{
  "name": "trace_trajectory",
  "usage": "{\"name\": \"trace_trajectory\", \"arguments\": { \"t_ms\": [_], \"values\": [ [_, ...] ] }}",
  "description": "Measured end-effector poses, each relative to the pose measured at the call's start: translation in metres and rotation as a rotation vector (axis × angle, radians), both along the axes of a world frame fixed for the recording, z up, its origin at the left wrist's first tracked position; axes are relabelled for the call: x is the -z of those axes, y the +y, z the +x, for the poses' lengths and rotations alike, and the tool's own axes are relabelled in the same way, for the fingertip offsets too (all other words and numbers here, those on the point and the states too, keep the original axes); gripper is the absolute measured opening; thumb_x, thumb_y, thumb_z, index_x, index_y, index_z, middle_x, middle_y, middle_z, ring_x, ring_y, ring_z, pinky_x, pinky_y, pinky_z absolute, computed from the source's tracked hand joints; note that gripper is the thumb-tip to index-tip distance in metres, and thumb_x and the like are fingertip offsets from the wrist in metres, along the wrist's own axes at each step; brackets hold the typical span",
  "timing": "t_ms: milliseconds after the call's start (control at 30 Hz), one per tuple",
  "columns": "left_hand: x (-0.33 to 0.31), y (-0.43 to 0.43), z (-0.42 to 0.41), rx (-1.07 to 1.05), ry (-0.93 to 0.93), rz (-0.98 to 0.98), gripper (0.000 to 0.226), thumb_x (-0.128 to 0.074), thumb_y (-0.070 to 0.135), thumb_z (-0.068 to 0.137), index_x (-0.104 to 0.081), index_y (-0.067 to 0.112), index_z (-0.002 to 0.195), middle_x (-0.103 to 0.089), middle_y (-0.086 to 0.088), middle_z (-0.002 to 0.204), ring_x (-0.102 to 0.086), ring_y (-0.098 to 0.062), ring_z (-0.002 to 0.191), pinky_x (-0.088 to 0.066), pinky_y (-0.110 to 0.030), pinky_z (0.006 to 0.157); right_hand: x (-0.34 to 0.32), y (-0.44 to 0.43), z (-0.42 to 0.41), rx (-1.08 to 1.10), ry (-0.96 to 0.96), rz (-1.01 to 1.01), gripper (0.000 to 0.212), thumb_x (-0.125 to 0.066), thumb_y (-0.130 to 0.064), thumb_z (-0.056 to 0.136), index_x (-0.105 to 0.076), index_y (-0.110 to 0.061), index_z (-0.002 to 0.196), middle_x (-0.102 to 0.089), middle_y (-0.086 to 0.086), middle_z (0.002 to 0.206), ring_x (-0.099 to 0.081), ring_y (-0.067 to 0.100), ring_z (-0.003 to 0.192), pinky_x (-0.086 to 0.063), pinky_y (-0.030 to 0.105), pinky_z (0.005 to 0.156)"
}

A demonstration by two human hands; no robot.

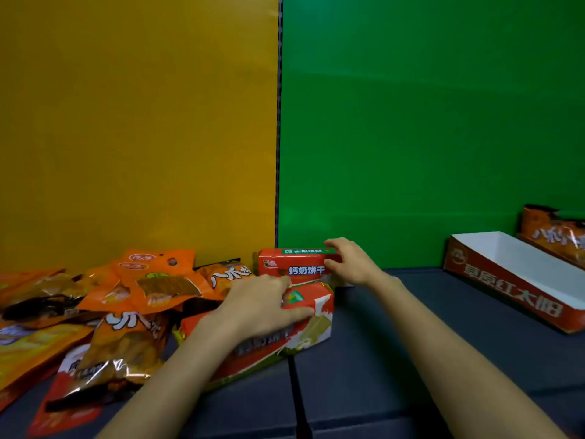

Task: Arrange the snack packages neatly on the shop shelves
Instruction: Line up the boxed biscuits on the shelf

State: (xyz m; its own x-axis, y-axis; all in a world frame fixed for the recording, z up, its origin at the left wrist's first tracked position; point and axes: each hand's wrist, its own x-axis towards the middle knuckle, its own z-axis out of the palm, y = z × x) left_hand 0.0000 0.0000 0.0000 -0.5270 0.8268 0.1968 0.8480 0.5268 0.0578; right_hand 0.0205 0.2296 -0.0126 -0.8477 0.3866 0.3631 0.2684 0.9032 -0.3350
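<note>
Two red biscuit packs lie in the middle of the dark shelf. The far biscuit pack (294, 264) stands on its long edge against the back panel; my right hand (348, 264) grips its right end, fingers over the top and thumb on the front. The near biscuit pack (313, 324) lies flat and slanted; my left hand (262, 307) lies on top of it, fingers spread along its upper edge. A jumbled heap of orange snack bags (133, 296) covers the shelf's left part.
An open red-and-white display tray (506, 280) with a white inside sits at the right, an orange snack bag (554, 232) in another tray behind it. Yellow and green panels form the back wall. A seam (296, 391) splits the dark shelf surface.
</note>
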Motion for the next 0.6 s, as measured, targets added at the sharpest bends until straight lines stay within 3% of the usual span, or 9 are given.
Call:
{"name": "trace_trajectory", "arguments": {
  "t_ms": [300,600],
  "values": [
    [0.017,-0.01,-0.013,-0.023,0.022,-0.046,0.075,-0.047,0.072,0.077,-0.032,0.028,0.136,-0.043,0.002,0.141,-0.043,-0.019,0.126,-0.041,-0.038,0.103,-0.001,0.026,-0.023,0.032,-0.29,0.15,0.071,-0.062,-0.043,0.084,-0.032,-0.013,0.142,-0.039,0.007,0.143,-0.036,0.025,0.13,-0.032,0.038,0.108],
    [0.021,-0.029,-0.013,-0.068,0.081,0.013,0.084,-0.053,0.077,0.066,-0.034,0.028,0.132,-0.05,0.006,0.134,-0.054,-0.015,0.115,-0.047,-0.032,0.088,0.004,0.019,-0.014,0.113,-0.227,0.106,0.068,-0.068,-0.056,0.073,-0.045,-0.019,0.125,-0.055,0.004,0.126,-0.053,0.023,0.113,-0.041,0.034,0.088]
  ]
}}
